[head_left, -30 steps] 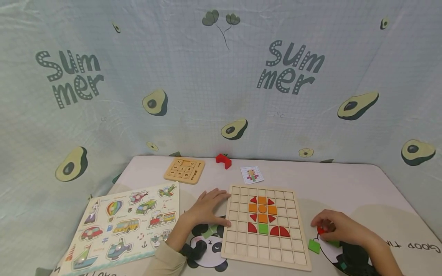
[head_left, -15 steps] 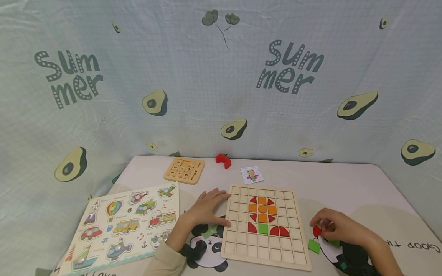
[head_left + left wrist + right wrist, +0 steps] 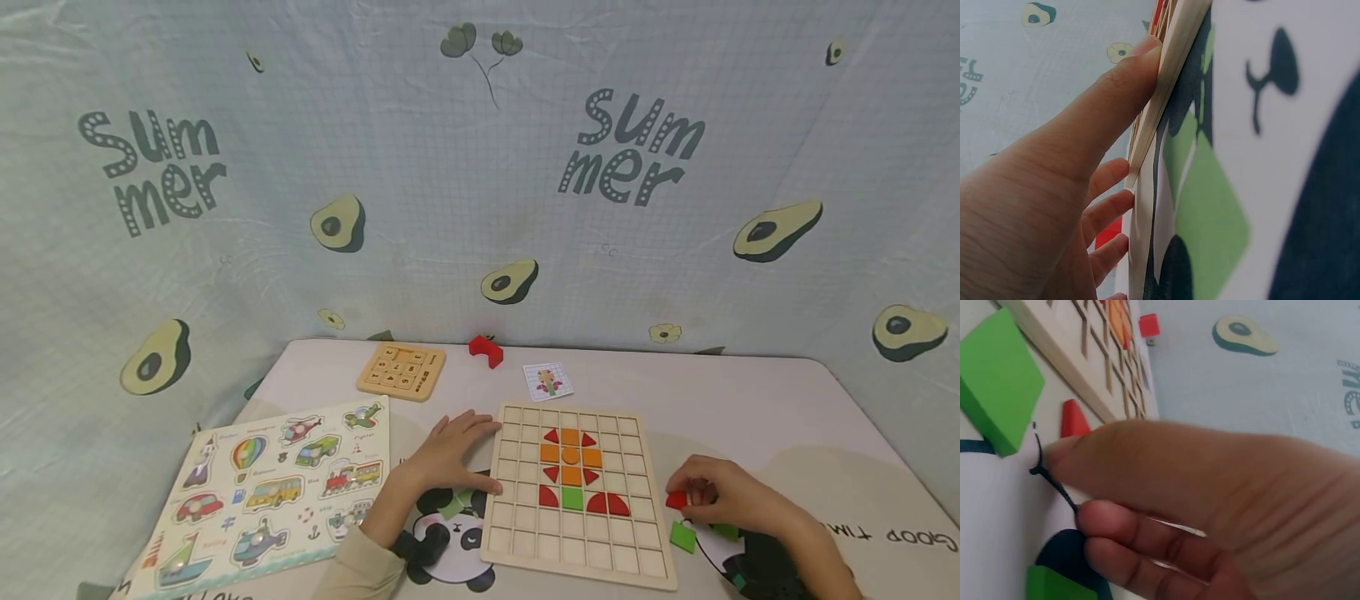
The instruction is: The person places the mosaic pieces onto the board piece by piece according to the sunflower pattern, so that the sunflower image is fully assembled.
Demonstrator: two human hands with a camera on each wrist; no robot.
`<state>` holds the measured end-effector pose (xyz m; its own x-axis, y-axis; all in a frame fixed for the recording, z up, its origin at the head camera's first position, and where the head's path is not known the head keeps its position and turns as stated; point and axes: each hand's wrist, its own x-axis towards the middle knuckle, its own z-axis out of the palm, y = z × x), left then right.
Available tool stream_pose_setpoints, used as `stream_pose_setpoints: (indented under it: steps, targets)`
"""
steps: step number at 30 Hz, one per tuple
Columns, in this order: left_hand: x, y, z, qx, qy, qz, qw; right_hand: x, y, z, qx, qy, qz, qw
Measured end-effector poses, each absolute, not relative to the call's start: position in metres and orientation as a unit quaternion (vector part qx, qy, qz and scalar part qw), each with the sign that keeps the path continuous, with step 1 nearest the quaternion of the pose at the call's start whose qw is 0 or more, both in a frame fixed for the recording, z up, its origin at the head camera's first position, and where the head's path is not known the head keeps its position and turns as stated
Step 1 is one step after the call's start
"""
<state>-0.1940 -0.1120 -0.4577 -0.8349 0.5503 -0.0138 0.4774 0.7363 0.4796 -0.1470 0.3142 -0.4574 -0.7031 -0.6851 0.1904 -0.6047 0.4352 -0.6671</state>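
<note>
A wooden grid board (image 3: 534, 535) lies on the table, bearing orange squares, an orange disc, red triangles, a green square (image 3: 572, 498) and red quarter-circle pieces (image 3: 618, 503). My left hand (image 3: 447, 454) rests at its left edge with fingers spread. The left wrist view shows the thumb (image 3: 1129, 78) touching the board's side. Right of the board, my right hand (image 3: 723, 493) pinches a red piece (image 3: 677, 499), partly hidden by the fingers; its red side (image 3: 1074, 419) shows in the right wrist view. Just below that hand lies a loose green square (image 3: 682, 536).
Behind the board lies a small pattern card (image 3: 547, 382). A red arched block (image 3: 486, 351) and a wooden number slide puzzle (image 3: 401, 371) stand at the back. A picture puzzle board (image 3: 273, 500) covers the left side. Another green piece (image 3: 726, 529) is partly under my right hand.
My right hand has shifted slightly left toward the board, with the red piece between its fingers. The left hand has stayed in place.
</note>
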Motion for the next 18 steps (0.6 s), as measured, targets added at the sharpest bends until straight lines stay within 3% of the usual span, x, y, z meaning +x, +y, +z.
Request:
stream_pose_setpoints:
  steps: [6, 12, 18]
  targets:
    - [-0.194, -0.112, -0.458, 0.277, 0.928, 0.237, 0.079, -0.146, 0.307, -0.454, -0.326, 0.881, -0.342, 0.043]
    - [-0.193, -0.111, -0.457, 0.277, 0.928, 0.237, 0.077, -0.147, 0.296, -0.452, -0.355, 0.863, -0.361, 0.007]
    - [-0.194, -0.111, -0.458, 0.274, 0.929, 0.235, 0.080, -0.150, 0.277, -0.453, -0.373, 0.840, -0.393, 0.041]
